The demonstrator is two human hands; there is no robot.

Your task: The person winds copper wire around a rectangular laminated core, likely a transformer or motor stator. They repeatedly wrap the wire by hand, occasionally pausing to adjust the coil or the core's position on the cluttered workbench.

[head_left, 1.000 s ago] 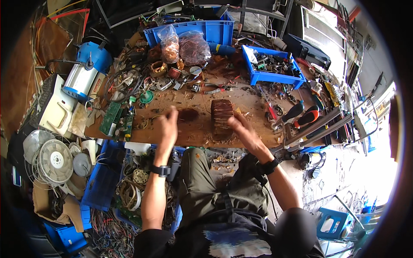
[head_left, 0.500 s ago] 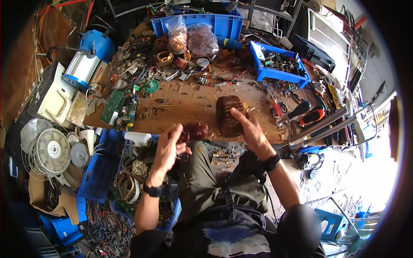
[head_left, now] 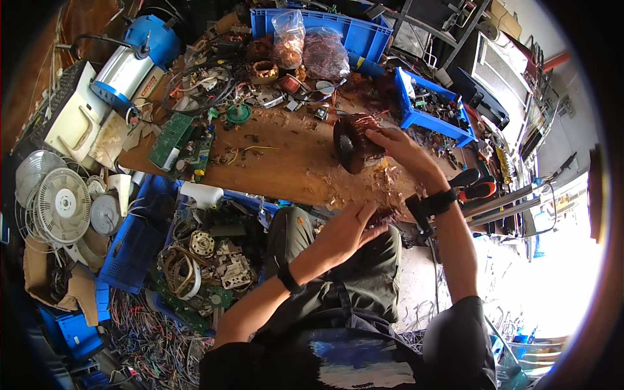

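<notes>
My right hand (head_left: 406, 153) grips a dark, reddish copper-wound coil (head_left: 353, 144), tilted over the right middle of the wooden bench (head_left: 266, 175). Below it, flakes and debris (head_left: 351, 188) lie scattered toward the front edge. My left hand (head_left: 341, 234) is at that edge, above my lap, fingers stretched and apart, beside a dark red clump (head_left: 389, 216) partly hidden behind them; I cannot tell whether they touch it.
A green circuit board (head_left: 166, 149) lies at bench left, bagged copper wire (head_left: 325, 55) at the back, a blue parts tray (head_left: 434, 136) at back right, pliers and screwdrivers (head_left: 474, 188) on the right. Blue crates of scrap (head_left: 136, 247) sit below left, near fan parts (head_left: 62, 205).
My right hand has raised and tipped the coil. My left hand has moved right, to below the coil. The dark red clump has shifted rightward. The view has turned slightly.
</notes>
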